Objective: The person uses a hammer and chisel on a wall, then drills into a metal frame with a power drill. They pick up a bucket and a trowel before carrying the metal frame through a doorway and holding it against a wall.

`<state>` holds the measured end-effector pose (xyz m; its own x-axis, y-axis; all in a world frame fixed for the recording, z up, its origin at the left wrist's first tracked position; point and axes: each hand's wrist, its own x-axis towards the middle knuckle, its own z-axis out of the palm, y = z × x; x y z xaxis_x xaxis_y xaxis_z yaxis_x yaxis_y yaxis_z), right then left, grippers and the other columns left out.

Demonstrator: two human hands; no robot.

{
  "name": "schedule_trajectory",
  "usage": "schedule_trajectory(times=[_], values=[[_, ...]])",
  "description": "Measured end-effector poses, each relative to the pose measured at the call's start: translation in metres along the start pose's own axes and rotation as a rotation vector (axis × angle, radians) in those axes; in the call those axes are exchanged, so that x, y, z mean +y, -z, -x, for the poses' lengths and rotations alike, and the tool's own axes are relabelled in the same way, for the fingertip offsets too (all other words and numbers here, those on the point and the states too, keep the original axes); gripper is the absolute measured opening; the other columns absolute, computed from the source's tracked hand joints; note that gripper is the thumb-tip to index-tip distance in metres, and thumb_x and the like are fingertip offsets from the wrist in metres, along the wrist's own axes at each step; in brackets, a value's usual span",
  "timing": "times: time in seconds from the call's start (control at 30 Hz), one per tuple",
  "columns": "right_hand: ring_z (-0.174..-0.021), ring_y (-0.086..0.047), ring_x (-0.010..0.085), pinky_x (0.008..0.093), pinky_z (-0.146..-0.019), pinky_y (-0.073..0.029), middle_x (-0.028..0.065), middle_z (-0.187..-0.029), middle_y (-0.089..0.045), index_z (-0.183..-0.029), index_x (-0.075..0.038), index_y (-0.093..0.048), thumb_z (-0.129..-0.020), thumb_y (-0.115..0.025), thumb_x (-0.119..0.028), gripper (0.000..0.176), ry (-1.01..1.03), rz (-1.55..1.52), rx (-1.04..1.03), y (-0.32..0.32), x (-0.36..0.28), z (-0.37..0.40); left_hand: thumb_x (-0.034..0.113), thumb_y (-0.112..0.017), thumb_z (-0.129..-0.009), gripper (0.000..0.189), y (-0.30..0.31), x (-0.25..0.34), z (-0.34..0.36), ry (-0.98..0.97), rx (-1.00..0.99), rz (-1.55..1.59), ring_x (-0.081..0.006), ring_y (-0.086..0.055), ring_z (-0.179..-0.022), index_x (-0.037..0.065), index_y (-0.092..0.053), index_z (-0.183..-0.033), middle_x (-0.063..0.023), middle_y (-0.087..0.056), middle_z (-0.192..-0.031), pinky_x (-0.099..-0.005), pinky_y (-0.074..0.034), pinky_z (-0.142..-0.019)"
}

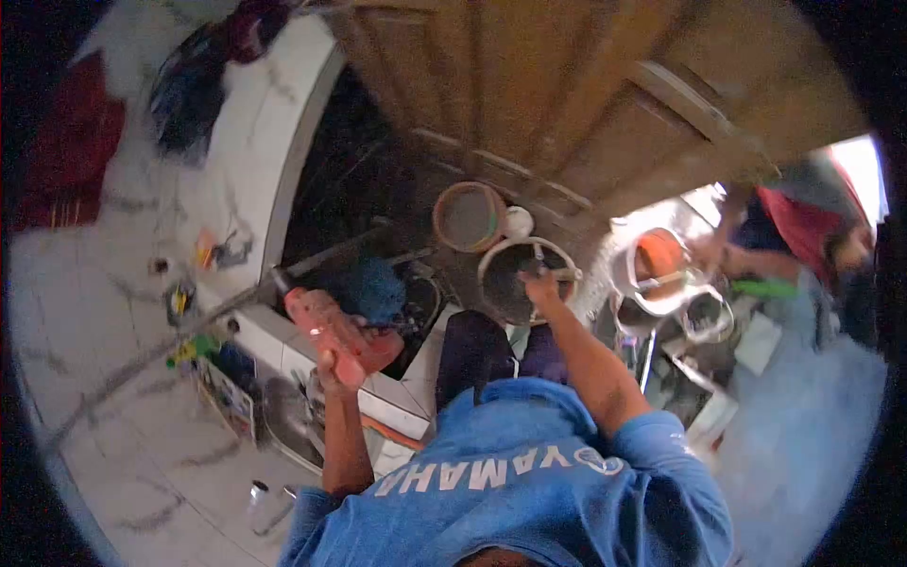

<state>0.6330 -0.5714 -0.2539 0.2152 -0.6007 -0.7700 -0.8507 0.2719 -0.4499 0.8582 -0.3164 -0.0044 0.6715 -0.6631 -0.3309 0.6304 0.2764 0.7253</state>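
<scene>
Hands: left (330, 374) snug around lumpy pink object (326, 319), right (540, 290) (grip unclear) over round bucket (485, 296).

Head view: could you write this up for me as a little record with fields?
Left hand: fingers around a pinkish-red object
Right hand: reaching into a round bucket; grip unclear
Beside the bucket: brown-rimmed container, small white item
Beyond: brown panelled wood
Far right: another person, blurred
</scene>
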Motion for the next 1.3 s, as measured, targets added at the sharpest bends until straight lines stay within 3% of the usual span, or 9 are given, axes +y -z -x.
schedule_trajectory(times=[0.13, 0.2, 0.33, 0.4, 0.7, 0.77, 0.8, 0.87, 1.3], values=[[-0.112, -0.05, 0.0343, 0.0378, -0.093, -0.041, 0.022, -0.122, -0.051, -0.124, 0.002, -0.045, -0.077, -0.065, -0.037, 0.064, 0.115, 0.184, -0.051, -0.018, 0.035, -0.069, 0.04, -0.072, -0.064, 0.077, -0.012, -0.019, 0.004, 0.043, 0.101, 0.009, -0.028, -0.055, -0.097, 0.002, -0.04, -0.123, -0.0163, -0.053, -0.109, -0.0399, -0.045, -0.088], [-0.093, -0.06, 0.0317, 0.0469, -0.082, -0.046, 0.0171, -0.1, -0.063, -0.102, -0.012, -0.064, -0.086, -0.047, -0.033, 0.032, 0.694, 0.413, 0.268, -0.063, 0.114, -0.135, 0.041, -0.073, -0.063, 0.078, -0.018, -0.029, -0.004, 0.004, 0.156, -0.041, -0.028, -0.055, -0.097, 0.002, -0.04, -0.123, -0.016, -0.053, -0.109, -0.039, -0.046, -0.087], [-0.097, -0.06, 0.0282, 0.0467, -0.082, -0.046, 0.0139, -0.107, -0.062, -0.099, -0.015, -0.067, -0.085, -0.046, -0.027, 0.028, 0.614, 1.041, -0.074, -0.086, 0.143, -0.191, 0.041, -0.074, -0.06, 0.082, 0.014, -0.08, 0.008, 0.118, 0.248, -0.02, -0.0273, -0.055, -0.098, 0.001, -0.04, -0.123, -0.0158, -0.053, -0.11, -0.038, -0.046, -0.087], [-0.119, -0.043, 0.0317, 0.0382, -0.102, -0.033, 0.0151, -0.128, -0.048, -0.125, -0.001, -0.045, -0.084, -0.055, -0.023, 0.048, 0.039, 0.548, -0.234, -0.068, 0.114, -0.211, 0.041, -0.075, -0.059, 0.082, -0.002, -0.113, -0.006, 0.153, 0.276, -0.002, -0.0262, -0.055, -0.099, 0.0, -0.041, -0.122, -0.0154, -0.053, -0.109, -0.0373, -0.046, -0.086], [-0.115, -0.043, 0.0281, 0.0414, -0.099, -0.034, 0.0085, -0.13, -0.044, -0.125, -0.008, -0.044, -0.083, -0.055, -0.025, 0.047, 0.581, 0.771, 0.165, -0.113, 0.301, -0.361, 0.036, -0.075, -0.06, 0.083, 0.018, -0.219, -0.024, 0.35, 0.265, 0.088, -0.0282, -0.052, -0.107, -0.001, -0.039, -0.125, -0.0146, -0.051, -0.117, -0.0399, -0.042, -0.094], [-0.112, -0.043, 0.026, 0.0375, -0.095, -0.036, 0.0086, -0.124, -0.044, -0.125, -0.006, -0.041, -0.075, -0.063, -0.014, 0.055, 0.109, -0.292, 0.292, -0.094, 0.251, -0.303, 0.038, -0.074, -0.061, 0.084, 0.007, -0.226, -0.022, 0.362, 0.36, 0.08, -0.0288, -0.051, -0.108, -0.001, -0.037, -0.126, -0.0151, -0.051, -0.118, -0.0395, -0.041, -0.095], [-0.112, -0.042, 0.0255, 0.0368, -0.094, -0.037, 0.0106, -0.121, -0.043, -0.125, -0.003, -0.038, -0.071, -0.067, -0.007, 0.061, 0.318, -0.496, -0.016, -0.058, 0.227, -0.273, 0.038, -0.073, -0.063, 0.079, 0.007, -0.231, -0.017, 0.353, 0.398, 0.086, -0.0265, -0.054, -0.102, 0.0, -0.039, -0.123, -0.0138, -0.052, -0.113, -0.038, -0.044, -0.089], [-0.113, -0.042, 0.0279, 0.0365, -0.096, -0.035, 0.012, -0.127, -0.039, -0.129, -0.003, -0.033, -0.074, -0.067, -0.013, 0.065, -0.045, -0.82, -0.135, -0.048, 0.195, -0.251, 0.039, -0.072, -0.065, 0.076, 0.034, -0.251, 0.002, 0.363, 0.356, 0.151, -0.0238, -0.056, -0.098, 0.0, -0.04, -0.122, -0.0136, -0.054, -0.11, -0.0363, -0.048, -0.084], [-0.099, -0.053, 0.0281, 0.0348, -0.085, -0.041, 0.017, -0.112, -0.054, -0.121, 0.002, -0.044, -0.076, -0.069, -0.021, 0.057, 0.121, -0.179, -0.027, -0.008, 0.183, -0.236, 0.032, -0.075, -0.062, 0.077, -0.009, -0.201, -0.041, 0.383, 0.239, 0.093, -0.0262, -0.055, -0.1, 0.0, -0.039, -0.122, -0.0144, -0.053, -0.109, -0.0433, -0.045, -0.088]])
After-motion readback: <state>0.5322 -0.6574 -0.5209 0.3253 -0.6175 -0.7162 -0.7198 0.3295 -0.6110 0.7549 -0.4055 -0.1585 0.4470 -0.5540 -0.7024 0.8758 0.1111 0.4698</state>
